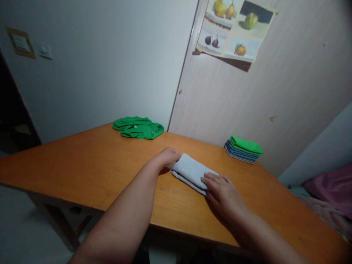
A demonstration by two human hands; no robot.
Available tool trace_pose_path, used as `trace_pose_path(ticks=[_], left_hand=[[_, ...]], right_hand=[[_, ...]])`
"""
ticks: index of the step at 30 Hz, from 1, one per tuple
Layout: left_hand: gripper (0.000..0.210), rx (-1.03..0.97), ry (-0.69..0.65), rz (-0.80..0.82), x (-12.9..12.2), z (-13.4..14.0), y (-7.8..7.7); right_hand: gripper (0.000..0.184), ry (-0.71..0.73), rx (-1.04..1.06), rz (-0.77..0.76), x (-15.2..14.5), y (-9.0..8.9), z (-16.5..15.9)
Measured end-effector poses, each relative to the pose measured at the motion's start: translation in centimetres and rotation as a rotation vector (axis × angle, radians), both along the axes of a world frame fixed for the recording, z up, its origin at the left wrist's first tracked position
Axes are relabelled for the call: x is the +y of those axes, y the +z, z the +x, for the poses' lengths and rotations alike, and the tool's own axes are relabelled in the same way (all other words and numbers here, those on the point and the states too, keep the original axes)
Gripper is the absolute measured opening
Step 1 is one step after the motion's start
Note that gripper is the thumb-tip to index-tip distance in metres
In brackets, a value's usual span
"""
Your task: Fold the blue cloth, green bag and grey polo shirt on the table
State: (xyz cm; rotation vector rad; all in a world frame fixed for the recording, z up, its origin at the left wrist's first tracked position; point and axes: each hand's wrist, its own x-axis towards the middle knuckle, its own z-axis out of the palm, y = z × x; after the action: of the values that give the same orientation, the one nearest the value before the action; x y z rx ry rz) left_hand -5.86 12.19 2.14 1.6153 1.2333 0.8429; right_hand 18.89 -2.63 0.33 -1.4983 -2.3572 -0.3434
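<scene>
A folded light grey cloth lies on the wooden table in front of me, its layers showing along the near edge. At its left end, my left hand is closed on the cloth's edge, with the fingers mostly hidden from view. My right hand rests on the right end, its fingers stretched out over the top layer. The thumb side of that hand is by the near edge.
A crumpled green garment lies at the table's back left, by the wall. Toward the back right stands a neat stack of folded cloths, bright green on top. The orange-brown table meets the wall behind. Pinkish fabric sits beyond its right side.
</scene>
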Motion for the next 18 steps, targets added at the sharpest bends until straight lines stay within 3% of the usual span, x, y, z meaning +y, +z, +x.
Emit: trace_pose_path(ticks=[2,5,7,11,14,18], left_hand=[[0.019,0.065,0.063,0.088,0.0,0.2,0.1],[0.015,0.201,0.144,0.354,-0.2,0.7,0.2],[0.021,0.287,0.174,0.441,-0.4,1.1,0.0],[0.039,0.410,0.111,0.376,-0.4,1.4,-0.5],[0.031,0.501,0.039,0.406,-0.4,1.5,-0.8],[0.021,0.601,0.065,0.392,-0.5,1.4,-0.9]], right_hand=[[0.048,-0.005,-0.007,-0.012,-0.5,-0.4,-0.3],[0.049,-0.009,0.027,-0.035,-0.7,-0.9,-0.2],[0.048,-0.006,0.068,-0.061,-0.5,-1.0,0.2],[0.047,-0.016,0.135,-0.112,-0.4,-1.4,0.8],[0.047,-0.016,0.129,-0.132,-0.6,-1.6,1.0],[0.049,-0.009,0.057,-0.155,-1.2,-1.5,0.8]])
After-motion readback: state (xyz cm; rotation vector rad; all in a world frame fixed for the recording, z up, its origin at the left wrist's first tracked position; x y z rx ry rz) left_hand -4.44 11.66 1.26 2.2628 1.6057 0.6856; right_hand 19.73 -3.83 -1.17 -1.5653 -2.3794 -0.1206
